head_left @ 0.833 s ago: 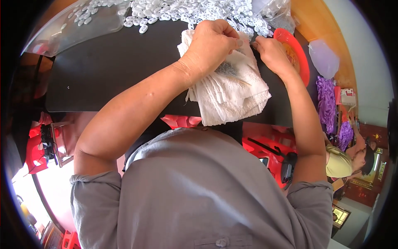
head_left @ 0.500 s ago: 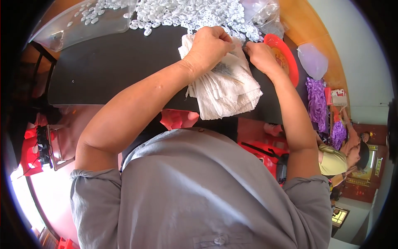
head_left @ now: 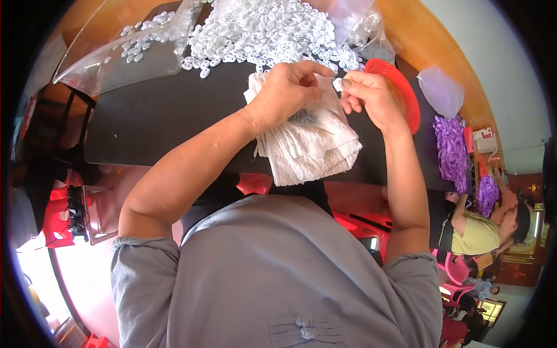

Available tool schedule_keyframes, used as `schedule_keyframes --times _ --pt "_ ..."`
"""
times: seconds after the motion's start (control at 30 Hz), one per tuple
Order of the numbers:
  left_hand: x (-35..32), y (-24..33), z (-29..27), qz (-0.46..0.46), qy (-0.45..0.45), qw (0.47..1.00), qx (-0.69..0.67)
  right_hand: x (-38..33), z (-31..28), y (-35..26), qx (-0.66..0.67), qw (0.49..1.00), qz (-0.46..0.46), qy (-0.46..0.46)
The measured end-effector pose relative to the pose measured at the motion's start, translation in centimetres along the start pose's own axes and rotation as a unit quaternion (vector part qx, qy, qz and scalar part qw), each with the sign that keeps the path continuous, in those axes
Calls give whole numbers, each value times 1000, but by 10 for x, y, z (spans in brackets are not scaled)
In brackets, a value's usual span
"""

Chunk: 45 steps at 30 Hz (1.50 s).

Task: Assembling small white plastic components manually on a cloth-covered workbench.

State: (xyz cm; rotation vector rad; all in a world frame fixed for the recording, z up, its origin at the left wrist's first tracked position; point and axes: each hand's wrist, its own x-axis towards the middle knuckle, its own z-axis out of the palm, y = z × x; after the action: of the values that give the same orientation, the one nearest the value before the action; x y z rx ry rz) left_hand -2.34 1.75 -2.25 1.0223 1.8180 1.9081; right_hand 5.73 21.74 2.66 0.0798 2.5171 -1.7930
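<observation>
A folded cream towel [head_left: 316, 153] lies at the table's near edge, with a dark grey heap of fine bits [head_left: 303, 118] on top and a thin stick-like piece [head_left: 322, 131] beside the heap. Over the towel, my left hand [head_left: 281, 93] has its fingers bent toward the thumb; whatever they hold is too small to make out. My right hand [head_left: 374, 98] pinches a small white plastic piece [head_left: 337, 84] between thumb and forefinger, close to the left fingertips. Behind both hands spreads a big pile of small white oval plastic pieces [head_left: 261, 35].
A red dish [head_left: 411, 104] stands right beside my right hand. Clear plastic bags [head_left: 368, 32] lie at the far right, and a clear bin [head_left: 116, 72] with several white pieces sits far left. Purple ribbon bundles [head_left: 449, 153] hang at right, near another person [head_left: 481, 226].
My right hand has come up from beside the dish's edge and turned, showing the white piece in its fingertips. My left hand stays over the towel. The whole view has shifted slightly.
</observation>
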Motion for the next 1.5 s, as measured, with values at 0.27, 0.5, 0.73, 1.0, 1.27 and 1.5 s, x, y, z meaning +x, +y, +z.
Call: schedule_keyframes --times 0.27,0.5,0.73,1.0,1.27,1.5 --pt "-8 11 5 -9 -35 994 -101 3 10 4 81 994 -12 -74" --pt "-8 6 5 46 10 999 -13 0 15 -2 117 990 -34 -72" --pt "-15 14 5 98 27 995 -13 -4 27 -11 109 991 -50 -54" --pt "-10 13 4 162 57 983 59 -2 39 -8 191 981 -27 22" --pt "-14 12 -3 129 13 991 -25 -1 49 -11 190 981 -37 35" --pt "-6 16 2 153 50 986 41 1 44 2 229 969 -32 88"
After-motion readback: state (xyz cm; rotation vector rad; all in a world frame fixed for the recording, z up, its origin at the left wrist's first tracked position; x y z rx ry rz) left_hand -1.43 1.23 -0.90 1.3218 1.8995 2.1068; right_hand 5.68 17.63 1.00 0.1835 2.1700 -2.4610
